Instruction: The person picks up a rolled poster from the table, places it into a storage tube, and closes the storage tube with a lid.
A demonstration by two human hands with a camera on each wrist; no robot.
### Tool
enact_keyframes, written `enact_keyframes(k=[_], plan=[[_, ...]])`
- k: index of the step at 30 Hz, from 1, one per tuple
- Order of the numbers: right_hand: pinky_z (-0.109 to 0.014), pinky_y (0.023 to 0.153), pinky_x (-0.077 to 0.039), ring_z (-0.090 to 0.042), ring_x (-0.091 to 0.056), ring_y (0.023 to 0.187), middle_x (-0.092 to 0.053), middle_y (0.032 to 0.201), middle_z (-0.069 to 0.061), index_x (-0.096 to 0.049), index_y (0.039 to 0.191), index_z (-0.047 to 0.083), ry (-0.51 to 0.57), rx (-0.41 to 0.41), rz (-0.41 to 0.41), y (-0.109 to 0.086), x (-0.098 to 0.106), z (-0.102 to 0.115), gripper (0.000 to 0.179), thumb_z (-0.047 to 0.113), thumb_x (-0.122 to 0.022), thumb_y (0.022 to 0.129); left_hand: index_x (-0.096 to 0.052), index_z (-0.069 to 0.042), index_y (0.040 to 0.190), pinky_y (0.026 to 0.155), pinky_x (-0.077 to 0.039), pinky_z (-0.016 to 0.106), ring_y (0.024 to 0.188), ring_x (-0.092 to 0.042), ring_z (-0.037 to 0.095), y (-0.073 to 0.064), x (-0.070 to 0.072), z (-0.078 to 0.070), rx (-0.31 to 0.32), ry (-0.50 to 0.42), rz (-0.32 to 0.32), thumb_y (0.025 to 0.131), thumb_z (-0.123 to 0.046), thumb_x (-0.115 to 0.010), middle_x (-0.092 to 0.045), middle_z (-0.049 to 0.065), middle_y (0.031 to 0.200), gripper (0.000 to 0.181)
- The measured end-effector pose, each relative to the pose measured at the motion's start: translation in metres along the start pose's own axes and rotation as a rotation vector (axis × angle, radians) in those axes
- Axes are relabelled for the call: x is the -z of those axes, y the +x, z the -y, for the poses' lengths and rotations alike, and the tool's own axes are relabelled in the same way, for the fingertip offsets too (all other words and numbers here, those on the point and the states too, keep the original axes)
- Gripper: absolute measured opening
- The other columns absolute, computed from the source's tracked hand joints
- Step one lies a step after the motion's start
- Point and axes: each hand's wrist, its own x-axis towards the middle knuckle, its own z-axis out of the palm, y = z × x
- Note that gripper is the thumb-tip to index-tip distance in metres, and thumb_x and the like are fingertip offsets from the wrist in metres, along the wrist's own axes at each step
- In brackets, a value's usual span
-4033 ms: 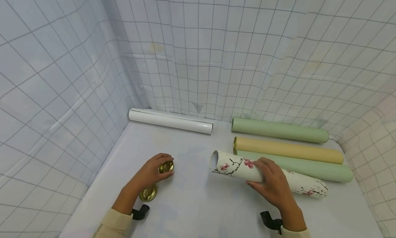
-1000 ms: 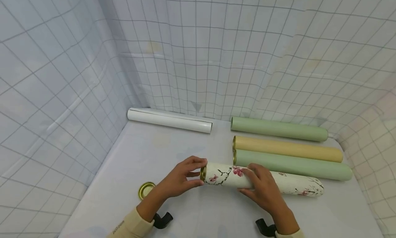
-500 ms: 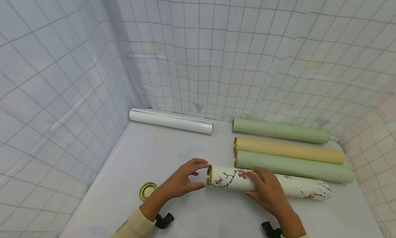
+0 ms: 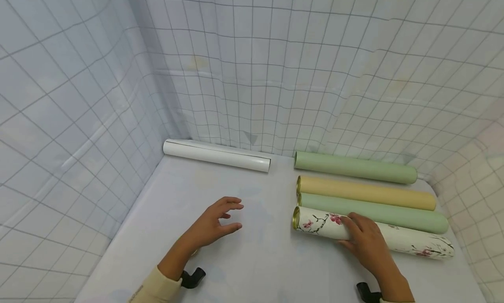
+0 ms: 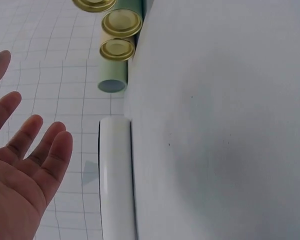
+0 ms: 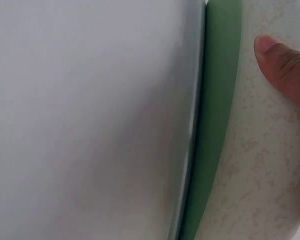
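Beyond the left hand (image 4: 210, 225), a white roll (image 4: 216, 155) near the gridded curtain (image 4: 275, 84). Just beyond the right hand (image 4: 367, 241), a pale green tube (image 4: 401, 217), a yellow tube (image 4: 366, 192) beside it, an open-ended green tube (image 4: 356, 167) farthest.

Sheet-lined booth (image 4: 75, 119), gridded cloth walls (image 4: 267, 71), pale tabletop (image 4: 267, 263)

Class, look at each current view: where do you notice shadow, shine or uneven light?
Head: soft light overall, with a faint shadow on the table along the near side of the floral tube; left wrist: a pale sheen down the white roll, a broad grey patch on the table; right wrist: dimmer, with diffuse shadow across the table.
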Motion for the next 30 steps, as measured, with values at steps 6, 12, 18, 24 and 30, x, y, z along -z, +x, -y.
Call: enact_keyframes(k=[6, 12, 18, 24, 30], plan=[[-0.059, 0.09, -0.041, -0.043, -0.054, 0.107, -0.058, 0.118, -0.018, -0.061, 0.124, 0.003, -0.01, -0.012, 0.02, -0.005, 0.0, -0.009, 0.076, 0.067, -0.032, 0.095, -0.061, -0.017, 0.132, 0.091, -0.055, 0.038, 0.124, -0.054, 0.023, -0.007, 0.011, 0.005, 0.018, 0.013, -0.047, 0.088, -0.022, -0.078, -0.052, 0.001, 0.139, 0.048], [-0.06, 0.09, -0.041, -0.043, -0.053, 0.109, -0.057, 0.119, -0.018, -0.061, 0.123, 0.002, -0.021, -0.036, 0.035, -0.008, 0.001, -0.015, 0.079, 0.068, -0.028, 0.094, -0.06, -0.016, 0.132, 0.091, -0.054, 0.038, 0.124, -0.054, 0.021, -0.012, 0.018, 0.008, 0.042, 0.022, -0.06, 0.089, -0.021, -0.078, -0.051, -0.002, 0.139, 0.047], [-0.058, 0.085, -0.045, -0.04, -0.057, 0.107, -0.061, 0.116, -0.017, -0.064, 0.116, 0.002, -0.021, -0.02, -0.005, -0.003, 0.001, -0.014, 0.07, 0.062, -0.031, 0.099, -0.06, -0.016, 0.132, 0.092, -0.054, 0.038, 0.124, -0.054, 0.021, -0.014, 0.022, 0.009, 0.055, 0.028, -0.067, 0.089, -0.025, -0.077, -0.051, 0.0, 0.138, 0.047], [-0.059, 0.077, -0.049, -0.042, -0.059, 0.102, -0.061, 0.114, -0.021, -0.063, 0.114, -0.001, -0.016, -0.023, -0.067, 0.011, 0.008, -0.018, 0.069, 0.06, -0.037, 0.1, -0.06, -0.016, 0.133, 0.093, -0.053, 0.04, 0.125, -0.053, 0.022, -0.014, 0.025, 0.008, 0.062, 0.036, -0.058, 0.089, -0.024, -0.077, -0.051, 0.001, 0.139, 0.048], [-0.057, 0.08, -0.051, -0.043, -0.059, 0.104, -0.061, 0.117, -0.023, -0.064, 0.114, -0.003, 0.015, -0.017, -0.039, 0.033, 0.024, -0.035, 0.058, 0.051, -0.065, 0.092, -0.06, -0.012, 0.133, 0.094, -0.052, 0.044, 0.128, -0.051, 0.028, 0.003, 0.042, 0.008, 0.065, 0.096, -0.006, 0.089, -0.024, -0.077, -0.05, 0.007, 0.141, 0.048]])
